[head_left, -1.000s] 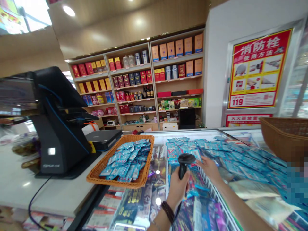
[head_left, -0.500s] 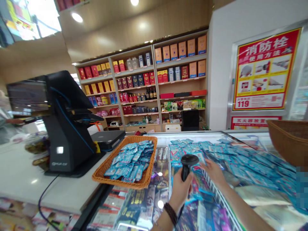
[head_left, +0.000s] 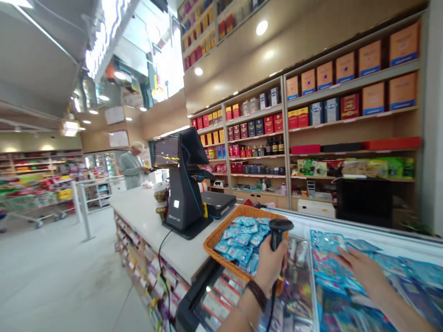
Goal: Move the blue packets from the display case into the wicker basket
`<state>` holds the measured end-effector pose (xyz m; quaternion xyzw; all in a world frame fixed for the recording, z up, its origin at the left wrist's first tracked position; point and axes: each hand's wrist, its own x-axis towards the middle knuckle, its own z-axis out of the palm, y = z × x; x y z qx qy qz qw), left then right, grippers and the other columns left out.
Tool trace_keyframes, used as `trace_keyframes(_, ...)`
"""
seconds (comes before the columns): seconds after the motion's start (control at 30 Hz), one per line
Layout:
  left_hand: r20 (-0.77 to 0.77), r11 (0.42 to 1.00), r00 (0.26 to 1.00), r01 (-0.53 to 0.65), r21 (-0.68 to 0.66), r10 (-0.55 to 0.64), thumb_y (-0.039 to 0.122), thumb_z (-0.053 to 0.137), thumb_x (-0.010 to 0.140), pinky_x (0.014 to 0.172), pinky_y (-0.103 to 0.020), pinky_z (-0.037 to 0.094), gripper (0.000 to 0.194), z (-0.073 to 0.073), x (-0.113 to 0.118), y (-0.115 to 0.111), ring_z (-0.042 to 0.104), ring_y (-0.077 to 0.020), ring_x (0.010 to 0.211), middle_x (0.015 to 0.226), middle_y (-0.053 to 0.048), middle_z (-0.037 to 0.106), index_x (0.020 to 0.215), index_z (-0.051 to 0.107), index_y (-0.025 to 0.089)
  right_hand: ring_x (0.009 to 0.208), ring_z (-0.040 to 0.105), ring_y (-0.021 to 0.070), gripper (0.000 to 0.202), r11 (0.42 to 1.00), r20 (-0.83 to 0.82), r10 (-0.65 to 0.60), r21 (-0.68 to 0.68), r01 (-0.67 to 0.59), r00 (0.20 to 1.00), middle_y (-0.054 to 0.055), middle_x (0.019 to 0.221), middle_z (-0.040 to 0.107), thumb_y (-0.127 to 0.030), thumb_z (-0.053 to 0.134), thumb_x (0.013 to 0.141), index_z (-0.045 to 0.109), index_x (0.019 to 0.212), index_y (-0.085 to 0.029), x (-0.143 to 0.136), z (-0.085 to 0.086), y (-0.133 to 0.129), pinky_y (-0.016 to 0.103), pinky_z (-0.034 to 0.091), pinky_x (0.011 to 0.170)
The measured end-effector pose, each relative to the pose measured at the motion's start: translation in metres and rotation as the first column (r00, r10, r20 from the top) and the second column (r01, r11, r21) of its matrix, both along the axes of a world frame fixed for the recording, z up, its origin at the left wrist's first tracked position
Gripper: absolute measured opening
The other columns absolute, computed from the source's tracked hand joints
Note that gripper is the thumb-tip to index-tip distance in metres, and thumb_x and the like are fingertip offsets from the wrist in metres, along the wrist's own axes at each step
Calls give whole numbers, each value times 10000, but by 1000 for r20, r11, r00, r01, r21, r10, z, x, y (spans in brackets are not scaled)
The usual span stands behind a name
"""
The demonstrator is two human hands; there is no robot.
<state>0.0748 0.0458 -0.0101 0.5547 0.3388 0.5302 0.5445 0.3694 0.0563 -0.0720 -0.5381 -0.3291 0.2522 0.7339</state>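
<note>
My left hand (head_left: 271, 260), with a dark braided bracelet on the wrist, is wrapped round the handle of a black barcode scanner (head_left: 281, 225). The scanner stands upright in front of the right side of an orange wicker basket (head_left: 212, 251). Small blue packets (head_left: 238, 237) are heaped in the basket. My right hand (head_left: 362, 267) reaches over more blue packets (head_left: 327, 242) in the glass-fronted freezer case. Its fingers are stretched out with the tips at the packets; whether they touch one I cannot make out.
Left of the basket, a black checkout terminal (head_left: 185, 198) stands on a white counter (head_left: 138, 207), near a black flat box (head_left: 218, 203). A cable hangs over the counter's front. A person in grey (head_left: 131, 168) stands beyond the counter. Stocked shelves (head_left: 256, 152) line the back wall.
My view has swung left, bringing the aisle and counter into sight. The scanner in my left hand is now beside the basket. My right hand has shifted over packets nearer the case's left side.
</note>
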Motion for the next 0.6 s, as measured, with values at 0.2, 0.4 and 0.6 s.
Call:
trace_keyframes(0.2,-47,973,972,-232,-3,232,758,1076,919,480,-243,353,664,21,-78,22,486,-119,451,568,99,543,864,613,285,950,989,530,352,940,58,341,-26,-340,938,136,748,859,-583,987,627,744,765,-369,-99,44,73,584,849,968)
trace_keyframes(0.4,-41,918,917,-396,29,397,755,1085,913,478,-242,353,697,20,-123,31,487,-129,454,530,75,542,775,585,290,983,977,446,461,899,156,393,143,-414,906,112,982,966,-699,985,664,839,954,-372,-164,56,112,624,843,999)
trace_keyframes(0.6,-53,928,927,-369,57,372,893,1076,843,499,-257,409,776,12,-132,25,502,-131,465,539,72,557,757,600,286,1285,945,424,724,980,237,137,112,-167,962,146,1400,959,-676,780,845,862,1505,-388,-109,21,101,587,786,1140)
